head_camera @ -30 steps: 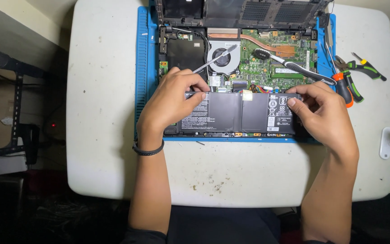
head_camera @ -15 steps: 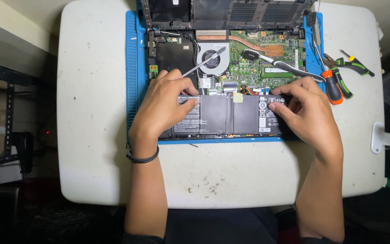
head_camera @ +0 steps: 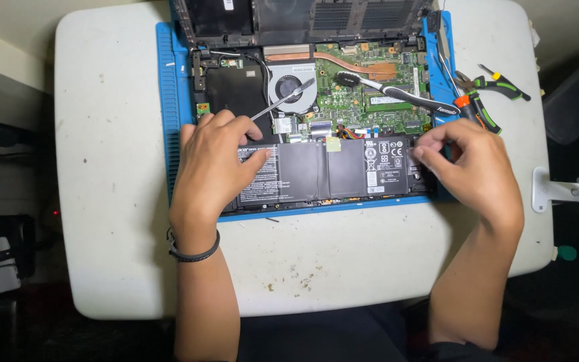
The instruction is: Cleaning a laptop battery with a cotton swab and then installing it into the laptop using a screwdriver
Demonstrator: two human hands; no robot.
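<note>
While the white worktop [head_camera: 102, 201] carries the opened laptop [head_camera: 316, 107], its flat black battery [head_camera: 330, 171] lies along the front edge. Left hand [head_camera: 212, 167] presses it flat, fingers spread; right hand [head_camera: 477, 171] pinches its end. Lifting it seems in hand; even pulling comes next.

black battery [head_camera: 323, 171], blue mat [head_camera: 167, 80], green circuit board [head_camera: 370, 87], white table [head_camera: 108, 147]

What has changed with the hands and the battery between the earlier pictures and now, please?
The right hand has slid outward from the battery's top edge to its right end, fingertips now at that corner. The left hand stayed flat on the left part of the black battery, shifting slightly. The battery is still seated in the open laptop; the tweezers, brush and screwdrivers have not moved.
</note>
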